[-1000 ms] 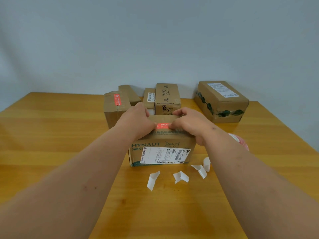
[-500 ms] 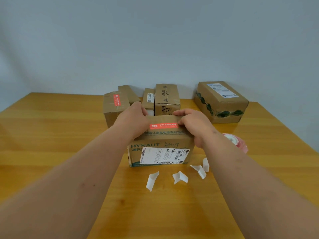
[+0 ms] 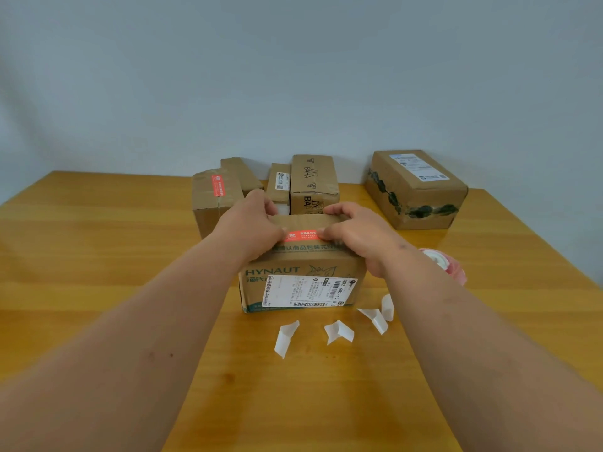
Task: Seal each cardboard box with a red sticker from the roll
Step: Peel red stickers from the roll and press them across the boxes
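Both hands on HYNAUT box (image 3: 298, 282) at counter (image 3: 98, 288) centre; left hand (image 3: 253, 228) and right hand (image 3: 354, 234) curled over far top edge w/ thumbs pressing onto ends of red sticker (image 3: 301, 235) across top seam. Vs half a sec ago: thumbs closer together, covering more of sticker, so likely smoothing inward, seal on this box prob. nearly done. Sticker roll (image 3: 445, 267) just right of box, partly hidden behind right forearm. Peeled white backing scraps (image 3: 337, 331) near front of box. Rear-left box (image 3: 212, 203) already w/ red sticker; BAHA box (image 3: 313, 187), small box beside it and right-hand box (image 3: 416, 190) w/o visible red sticker, apparently still to seal
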### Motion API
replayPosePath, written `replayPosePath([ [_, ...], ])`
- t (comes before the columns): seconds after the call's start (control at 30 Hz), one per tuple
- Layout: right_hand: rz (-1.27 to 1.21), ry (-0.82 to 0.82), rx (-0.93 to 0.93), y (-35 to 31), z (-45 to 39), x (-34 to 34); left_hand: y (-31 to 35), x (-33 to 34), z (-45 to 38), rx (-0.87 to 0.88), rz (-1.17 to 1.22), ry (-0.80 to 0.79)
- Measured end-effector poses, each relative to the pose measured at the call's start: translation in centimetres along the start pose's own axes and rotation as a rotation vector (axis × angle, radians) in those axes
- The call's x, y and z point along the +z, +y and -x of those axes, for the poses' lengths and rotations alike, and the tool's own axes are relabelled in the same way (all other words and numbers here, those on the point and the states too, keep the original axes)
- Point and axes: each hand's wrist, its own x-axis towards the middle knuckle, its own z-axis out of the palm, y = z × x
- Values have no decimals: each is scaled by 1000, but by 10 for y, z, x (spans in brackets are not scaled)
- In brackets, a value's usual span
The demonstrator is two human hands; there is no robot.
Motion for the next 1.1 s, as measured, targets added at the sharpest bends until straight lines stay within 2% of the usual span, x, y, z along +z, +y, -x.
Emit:
replayPosePath([
  [0.1,-67,8,19,0,1,-4,-5,-6,-2,-62,188,18],
  [0.23,-101,56,31,3,2,-1,-11,-4,-1,-80,282,97],
  [0.33,-28,12,145,2,9,-3,-19,-3,2,-140,288,144],
  [0.47,47,-66,231,-4,16,-1,-27,-6,10,-190,308,96],
  [0.57,40,-84,160,-13,17,5,-32,-18,15,-151,281,169],
  [0.73,69,-210,35,-30,19,34,-57,-59,29,-101,119,398],
  [0.9,140,-293,-110,-48,23,81,-99,-91,52,-161,20,463],
  [1.1,464,-111,-475,-64,38,132,-133,-116,61,-163,101,606],
])
